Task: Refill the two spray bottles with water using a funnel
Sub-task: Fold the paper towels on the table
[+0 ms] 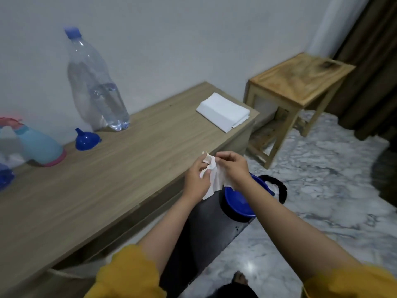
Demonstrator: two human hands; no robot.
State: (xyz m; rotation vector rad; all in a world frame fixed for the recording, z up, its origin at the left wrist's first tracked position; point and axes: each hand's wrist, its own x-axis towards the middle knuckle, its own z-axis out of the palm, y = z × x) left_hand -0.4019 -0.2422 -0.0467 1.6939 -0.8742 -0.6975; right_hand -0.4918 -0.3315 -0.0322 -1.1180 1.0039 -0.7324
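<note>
A light blue spray bottle (39, 145) with a pink base and pink trigger stands at the table's far left. Part of another blue object (5, 178) shows at the left edge, too cut off to identify. A blue funnel (86, 140) lies mouth-down on the table beside a tall clear water bottle (96, 87) with a blue cap, partly filled. My left hand (196, 182) and my right hand (233, 169) both pinch a crumpled white tissue (212, 177) off the table's front edge.
A stack of folded white tissues (223, 114) lies at the right end of the wooden table (107, 186). Below my hands stands a black bin (199, 237) with a blue lid (238, 203). A wooden stool (300, 82) and brown curtain (369, 67) are at the right.
</note>
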